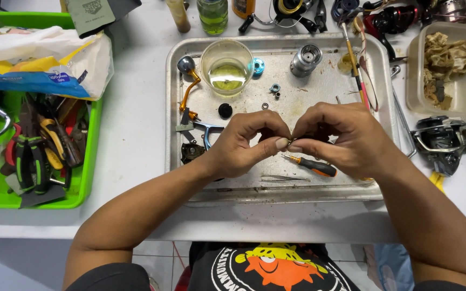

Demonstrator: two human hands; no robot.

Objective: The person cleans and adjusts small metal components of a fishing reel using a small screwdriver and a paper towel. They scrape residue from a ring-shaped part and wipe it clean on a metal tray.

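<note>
Your left hand (pixel 244 144) and right hand (pixel 334 139) pinch a tiny part (pixel 289 141) fingertip to fingertip over the metal tray (pixel 330 189); it looks light, hard, likely oily, so keep each grip narrow at its edges.

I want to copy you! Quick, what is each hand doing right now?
Left hand: fingers pinched shut on a tiny part, mostly hidden.
Right hand: fingers pinched shut on the same tiny part, above the metal tray.
</note>
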